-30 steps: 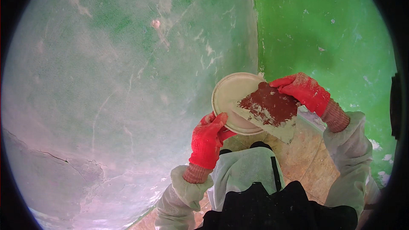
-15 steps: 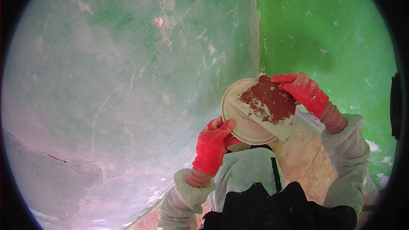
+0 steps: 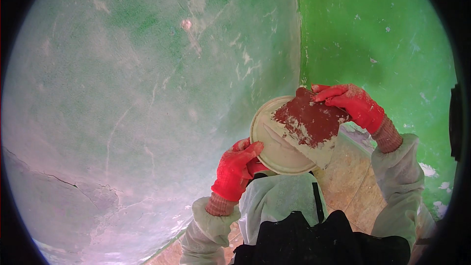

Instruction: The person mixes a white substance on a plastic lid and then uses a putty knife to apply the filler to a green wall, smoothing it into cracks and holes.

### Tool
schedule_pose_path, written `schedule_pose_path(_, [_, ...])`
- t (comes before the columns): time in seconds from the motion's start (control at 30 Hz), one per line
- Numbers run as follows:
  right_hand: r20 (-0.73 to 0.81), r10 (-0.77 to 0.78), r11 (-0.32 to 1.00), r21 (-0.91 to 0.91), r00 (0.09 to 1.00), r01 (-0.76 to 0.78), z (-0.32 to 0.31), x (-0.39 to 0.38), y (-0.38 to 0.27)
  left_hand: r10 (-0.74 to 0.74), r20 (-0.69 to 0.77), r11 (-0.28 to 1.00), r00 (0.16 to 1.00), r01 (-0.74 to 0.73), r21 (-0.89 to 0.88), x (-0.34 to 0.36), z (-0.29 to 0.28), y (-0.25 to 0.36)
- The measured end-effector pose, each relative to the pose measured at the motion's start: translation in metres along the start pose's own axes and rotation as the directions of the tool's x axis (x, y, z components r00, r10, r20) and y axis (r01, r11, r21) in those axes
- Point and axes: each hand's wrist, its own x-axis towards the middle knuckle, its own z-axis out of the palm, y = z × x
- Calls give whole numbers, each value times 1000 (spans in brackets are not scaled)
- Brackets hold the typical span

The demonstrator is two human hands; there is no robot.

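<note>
My left hand (image 3: 239,167), in a red work glove, grips the left rim of a round off-white lid (image 3: 280,149) smeared with pale filler. Its thumb lies over the edge on top. In my right hand (image 3: 355,105), gloved alike, is a flat reddish-brown putty spreader (image 3: 314,118) with filler caked along its lower edge. The fingers pinch its upper right side. The spreader overlaps the right part of the lid, its caked edge slanting down to the right over the filler. A ridge of filler (image 3: 279,135) runs across the lid beside that edge.
A green wall (image 3: 147,93) with whitish filler streaks and a crack at lower left meets a brighter green wall (image 3: 378,29) at a corner ahead. Tan floor tiles (image 3: 346,181) lie below. My white-clad leg (image 3: 279,201) is under the lid.
The lid and my left hand have shifted slightly down and left. My right hand has moved a little right, and the spreader has turned slightly with more of the lid showing.
</note>
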Motion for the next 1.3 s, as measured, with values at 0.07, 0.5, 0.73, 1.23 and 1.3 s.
schedule_pose_path(0.07, [137, -275, 956, -64, 952, 285, -6, -4, 6, 20, -22, 999, 1000, -19, 28, 2, 1, 1])
schedule_pose_path(0.5, [42, 209, 974, -98, 977, -204, -1, -15, -15, 25, -23, 996, 999, -23, 91, 3, 4, 23])
schedule_pose_path(0.73, [52, 84, 986, -147, 995, -76, 6, -10, -18, -7, 7, 987, 1000, 5, 162, -2, 4, 31])
schedule_pose_path(1.23, [38, -314, 859, -413, 949, 301, 26, -14, 10, 40, 13, 987, 999, -42, 158, 0, 4, 33])
schedule_pose_path(1.3, [-25, -291, 904, -334, 956, 266, 28, -16, 11, 85, 28, 982, 996, -89, 169, -4, 14, 36])
